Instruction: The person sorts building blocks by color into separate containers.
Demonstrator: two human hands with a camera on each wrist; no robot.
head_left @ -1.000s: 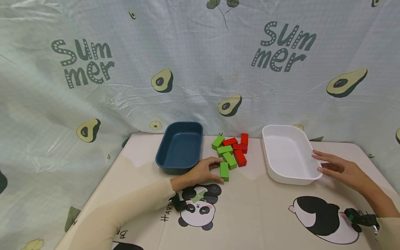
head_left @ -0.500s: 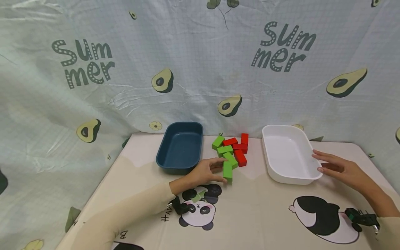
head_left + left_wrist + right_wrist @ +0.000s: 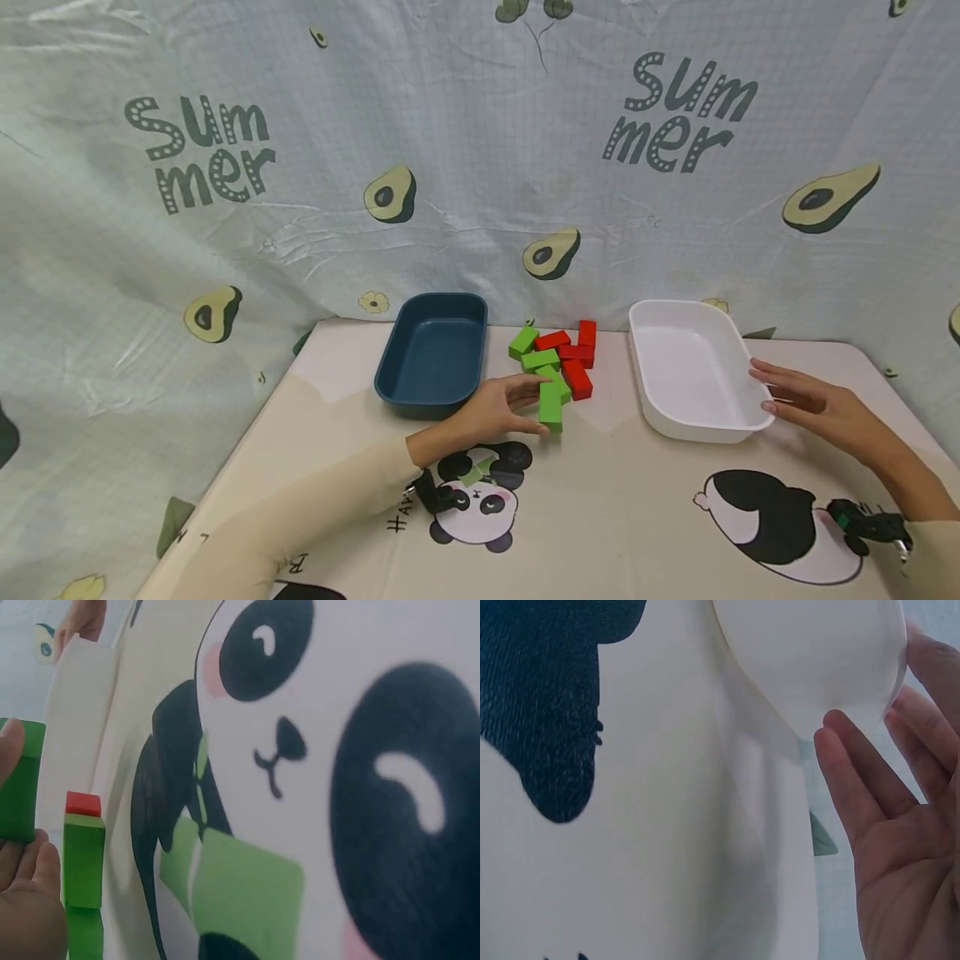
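My left hand [image 3: 498,412] pinches a green block [image 3: 550,408] between thumb and fingers, just in front of the pile. In the left wrist view this block [image 3: 19,787] is held beside two stacked-looking green blocks [image 3: 84,862] with a red end behind them. Three other green blocks [image 3: 540,361] lie close together, next to several red blocks [image 3: 577,379]. At the right, my right hand [image 3: 821,412] has its fingers spread, with fingertips at the right wall of the white tray [image 3: 686,429]. In the right wrist view the fingers [image 3: 847,772] look fairly straight near the tray's corner.
A dark blue tray [image 3: 423,408] stands left of the blocks, just beyond my left forearm. The pale tablecloth [image 3: 592,500] has printed pandas. A patterned cloth [image 3: 465,108] hangs behind the table's far edge.
My left hand has carried the green block slightly to the right and up, so that it now partly covers the green block behind it. The right hand and both trays have not moved.
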